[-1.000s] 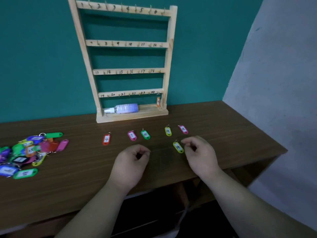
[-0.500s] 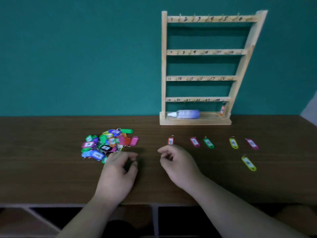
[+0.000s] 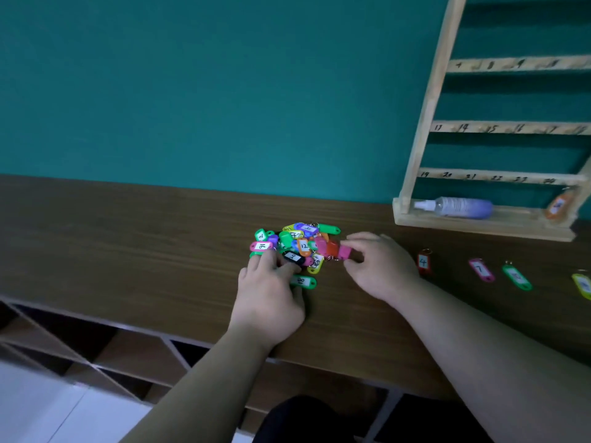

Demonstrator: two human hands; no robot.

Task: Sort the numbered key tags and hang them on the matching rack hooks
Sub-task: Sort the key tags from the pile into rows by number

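A heap of coloured numbered key tags [image 3: 295, 244] lies mid-table. My left hand [image 3: 268, 292] rests on its near side, fingers spread on the tags, a green tag [image 3: 303, 281] beside it. My right hand [image 3: 380, 266] pinches a pink tag [image 3: 344, 251] at the heap's right edge. To the right lie a red tag marked 4 [image 3: 423, 262], a pink tag marked 7 [image 3: 480, 269], a green tag [image 3: 516, 277] and a yellow tag [image 3: 583, 285] in a row. The wooden rack [image 3: 425, 129] with numbered hook rails stands at the back right; an orange tag [image 3: 559, 204] hangs from its lowest rail.
A spray bottle [image 3: 455, 206] lies on the rack's base. The brown table [image 3: 128, 238] meets a teal wall behind. Open shelf compartments [image 3: 96, 343] sit under the near table edge.
The view has swung left and closer to the heap. Both hands moved forward onto the tags; my right hand has taken hold of a pink tag at the heap's edge.
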